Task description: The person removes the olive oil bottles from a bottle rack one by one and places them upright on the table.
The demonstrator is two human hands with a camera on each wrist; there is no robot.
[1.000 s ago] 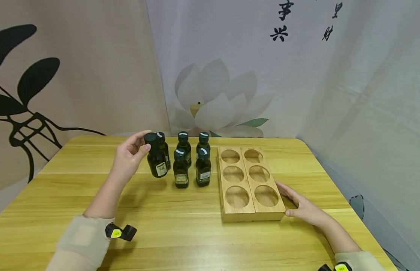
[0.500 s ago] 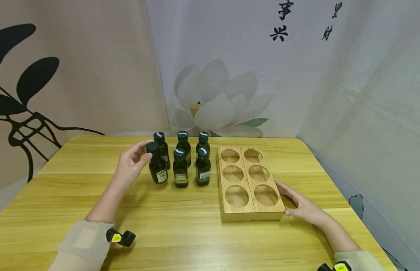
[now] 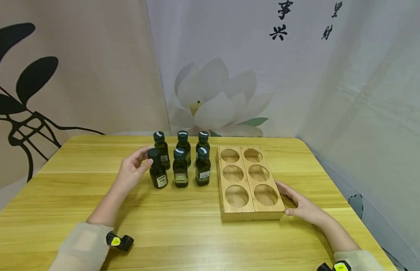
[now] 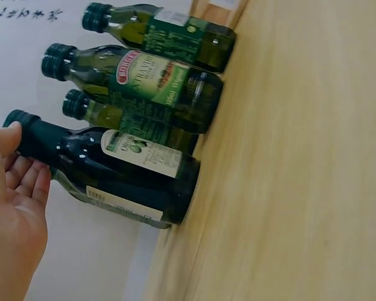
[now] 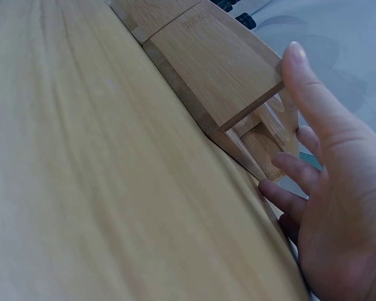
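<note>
My left hand point(image 3: 130, 169) pinches a dark olive oil bottle point(image 3: 158, 175) high up by its cap and neck. That bottle stands upright at the front left of the bottle group. In the left wrist view, the thumb of the left hand point(image 4: 15, 207) lies against the cap of the dark bottle point(image 4: 125, 157), and the other fingers are behind it. My right hand point(image 3: 306, 209) rests at the right side of a wooden rack point(image 3: 254, 216) with round holes. In the right wrist view, thumb and loosely bent fingers of the right hand point(image 5: 344, 188) touch the rack's end point(image 5: 222, 63).
Several green olive oil bottles stand close by, among them a front middle bottle point(image 3: 180, 169), a front right bottle point(image 3: 203, 169) and a rear left bottle point(image 3: 161, 150). Beneath everything is a wooden table point(image 3: 176, 241). A printed curtain point(image 3: 230, 56) hangs behind.
My left hand has lowered the dark bottle down and slightly right, from above the table to the front left of the group. The right hand and rack have stayed put.
</note>
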